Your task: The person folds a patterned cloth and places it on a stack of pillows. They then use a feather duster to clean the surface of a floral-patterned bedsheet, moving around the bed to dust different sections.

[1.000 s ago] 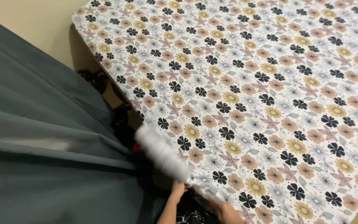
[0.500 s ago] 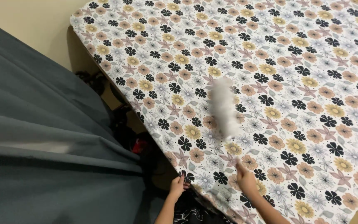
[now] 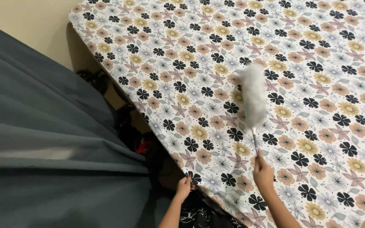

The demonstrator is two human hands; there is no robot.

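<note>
right hand (image 3: pixel 262 171): closed round the thin handle of a duster (image 3: pixel 254 100), low end of the stick in the fist; forearm comes in from the bottom edge.
duster: white and fluffy, head blurred, held over the sheet (image 3: pixel 317 63), pointing away from the person, roughly upright in the view. Head sits above the middle of the flowered surface; contact with the sheet can't be told because of the blur.
left hand (image 3: pixel 184 187): fingers pinched on the near edge of the sheet, at the bed's side, gripping the fabric there.
sheet: pale ground with black, peach and yellow flowers, spread flat over the bed, fills the upper right of the view; its corner reaches up towards the wall (image 3: pixel 30 21).
curtain (image 3: pixel 43 135): grey-blue cloth, folded in long pleats, fills the left side, just beside the bed edge.
gap between curtain and bed: dark, some black items and a small red thing (image 3: pixel 144 146) down there, too dim to tell what.
wall: plain beige, top left.
hands: well apart, left at the edge, right over the sheet.
</note>
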